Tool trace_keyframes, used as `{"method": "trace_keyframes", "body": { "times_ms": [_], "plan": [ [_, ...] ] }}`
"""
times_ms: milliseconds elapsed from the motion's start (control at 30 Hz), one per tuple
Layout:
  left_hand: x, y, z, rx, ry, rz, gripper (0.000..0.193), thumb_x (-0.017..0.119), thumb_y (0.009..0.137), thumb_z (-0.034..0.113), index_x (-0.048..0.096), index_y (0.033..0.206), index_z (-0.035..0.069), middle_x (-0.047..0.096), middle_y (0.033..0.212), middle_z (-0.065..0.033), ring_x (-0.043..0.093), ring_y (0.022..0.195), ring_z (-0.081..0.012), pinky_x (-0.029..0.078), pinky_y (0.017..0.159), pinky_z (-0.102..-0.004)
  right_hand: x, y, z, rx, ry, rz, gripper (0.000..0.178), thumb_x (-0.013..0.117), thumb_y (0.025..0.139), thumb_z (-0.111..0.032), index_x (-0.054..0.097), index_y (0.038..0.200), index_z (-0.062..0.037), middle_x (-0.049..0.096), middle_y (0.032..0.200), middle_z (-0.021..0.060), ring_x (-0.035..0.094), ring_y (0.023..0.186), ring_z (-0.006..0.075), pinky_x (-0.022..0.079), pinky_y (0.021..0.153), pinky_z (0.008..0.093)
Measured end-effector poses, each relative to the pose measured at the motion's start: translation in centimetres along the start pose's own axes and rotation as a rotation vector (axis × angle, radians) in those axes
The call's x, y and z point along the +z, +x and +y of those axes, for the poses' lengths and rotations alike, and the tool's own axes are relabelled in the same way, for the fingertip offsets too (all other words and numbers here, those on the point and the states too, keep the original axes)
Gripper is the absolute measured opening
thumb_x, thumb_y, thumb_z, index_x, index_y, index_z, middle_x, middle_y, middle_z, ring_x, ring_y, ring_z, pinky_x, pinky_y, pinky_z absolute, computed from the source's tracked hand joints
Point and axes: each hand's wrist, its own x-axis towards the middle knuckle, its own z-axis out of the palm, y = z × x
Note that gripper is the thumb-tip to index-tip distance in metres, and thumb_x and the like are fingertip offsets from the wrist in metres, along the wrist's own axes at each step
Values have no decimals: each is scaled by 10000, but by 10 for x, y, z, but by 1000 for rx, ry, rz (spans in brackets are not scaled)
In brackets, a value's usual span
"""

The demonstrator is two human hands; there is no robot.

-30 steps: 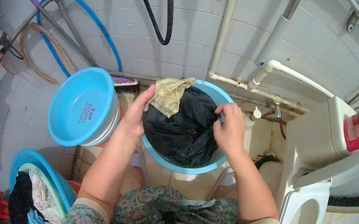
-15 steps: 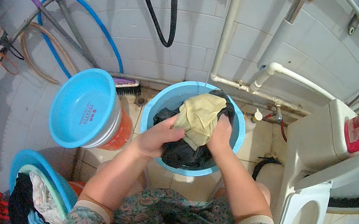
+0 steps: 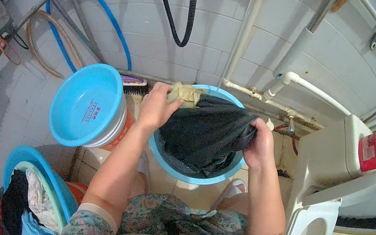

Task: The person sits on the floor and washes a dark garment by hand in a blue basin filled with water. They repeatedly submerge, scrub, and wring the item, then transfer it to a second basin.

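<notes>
A blue plastic basin [image 3: 188,175] stands on the floor in front of me, filled with wet dark cloth [image 3: 205,133]. My left hand [image 3: 157,105] grips the cloth at the basin's far left rim, together with a yellowish-green garment [image 3: 184,94]. At the right rim my right hand [image 3: 258,144] clutches the other end of the dark cloth. The cloth is stretched between both hands across the basin's top.
An empty blue bowl [image 3: 86,103] rests on a bucket at left. A blue tub with clothes [image 3: 34,191] sits at lower left. A scrub brush [image 3: 134,83] lies by the wall. White toilet [image 3: 318,229] with a red bottle [image 3: 374,151] on its tank at right. Pipes and hoses line the wall.
My hands have moved apart from the basin's middle to its left and right rims, pulling the dark cloth taut. The yellowish garment has shifted from the centre to the far left rim.
</notes>
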Motion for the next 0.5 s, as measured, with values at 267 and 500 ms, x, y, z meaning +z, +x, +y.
{"method": "trace_keyframes", "body": {
  "times_ms": [267, 500],
  "plan": [
    [29, -54, 66, 154, -312, -382, 402, 665, 793, 277, 535, 1073, 20, 601, 1008, -166, 619, 865, -295, 482, 752, -386, 1, 12, 13, 85, 151, -12, 130, 510, 865, -191, 588, 840, -90, 631, 715, 35, 582, 574, 153, 467, 509, 262],
    [-4, -17, 35, -5, -741, -292, 293, 513, 882, 170, 570, 1120, 10, 650, 1022, -129, 620, 933, -254, 468, 821, -338, -17, 3, -22, -50, 239, -175, 146, 557, 850, -123, 591, 941, -13, 658, 944, 128, 637, 857, 239, 523, 752, 352]
  ]
}}
